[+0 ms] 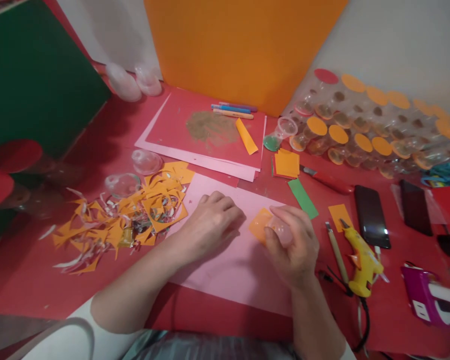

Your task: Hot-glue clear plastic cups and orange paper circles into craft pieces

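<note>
My right hand [294, 242] is closed around a clear plastic bottle top [282, 231], a rounded see-through piece. An orange paper square [261, 224] sits against its left side, just over the pink sheet [217, 270]. My left hand [217, 220] rests on that sheet with loosely bent fingers, the thumb a little apart, and nothing visible in its grasp. Beside it on the left lies a heap of orange paper offcuts [168, 205] mixed with thin white and pink strips. Two more clear plastic pieces [147, 162] lie at the heap's far edge.
A yellow glue gun [363, 262], a cutter [337, 252], a phone [372, 215] and a red-handled knife [330, 180] lie to the right. Rows of clear plastic pieces with orange discs [338, 134] stand behind. Markers [232, 109] lie on red sheets; an orange board [240, 50] stands at the back.
</note>
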Available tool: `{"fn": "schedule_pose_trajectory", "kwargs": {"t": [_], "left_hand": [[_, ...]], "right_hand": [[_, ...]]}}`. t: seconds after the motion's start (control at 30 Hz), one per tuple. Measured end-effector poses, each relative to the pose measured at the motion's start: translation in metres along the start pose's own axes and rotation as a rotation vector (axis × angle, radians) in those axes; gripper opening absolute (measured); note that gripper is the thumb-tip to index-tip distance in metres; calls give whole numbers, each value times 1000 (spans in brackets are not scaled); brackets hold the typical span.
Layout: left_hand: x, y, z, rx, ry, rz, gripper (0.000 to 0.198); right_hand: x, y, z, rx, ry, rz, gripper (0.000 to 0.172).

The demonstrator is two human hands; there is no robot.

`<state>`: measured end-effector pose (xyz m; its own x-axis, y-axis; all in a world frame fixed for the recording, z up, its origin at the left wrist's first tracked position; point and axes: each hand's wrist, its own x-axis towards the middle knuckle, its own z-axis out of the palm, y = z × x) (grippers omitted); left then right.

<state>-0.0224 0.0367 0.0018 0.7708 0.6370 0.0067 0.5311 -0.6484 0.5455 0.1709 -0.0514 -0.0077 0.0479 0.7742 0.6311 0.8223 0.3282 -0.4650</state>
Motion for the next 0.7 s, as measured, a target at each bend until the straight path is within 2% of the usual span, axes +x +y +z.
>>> {"fn": "schedule_pose_trajectory", "kwargs": {"t": [0.07,0.17,0.3,0.37,0.43,0.57,0.63,0.7], "left_hand": [[3,1,8,78,35,-19,8],[5,-2,14,156,82,7,16],[2,-11,3,348,159,-36,23],[-2,-17,-6,419,153,-65,21],[-4,-22,-11,448,162,-83,19],[-3,-21,-9,441,199,-12,19],[-1,-15,-3,405,180,99,17],[0,-6,6,354,147,230,13]], "right_hand": [[1,0,1,-3,-25,-8,25],[1,-1,2,-9,-38,-16,25],[-1,-1,1,35,-4,16,26],[-3,0,0,98,72,60,27],[-4,0,0,187,210,176,26],[2,2,2,335,543,585,23],[7,2,2,342,596,714,26],[11,1,1,340,578,782,27]]}}
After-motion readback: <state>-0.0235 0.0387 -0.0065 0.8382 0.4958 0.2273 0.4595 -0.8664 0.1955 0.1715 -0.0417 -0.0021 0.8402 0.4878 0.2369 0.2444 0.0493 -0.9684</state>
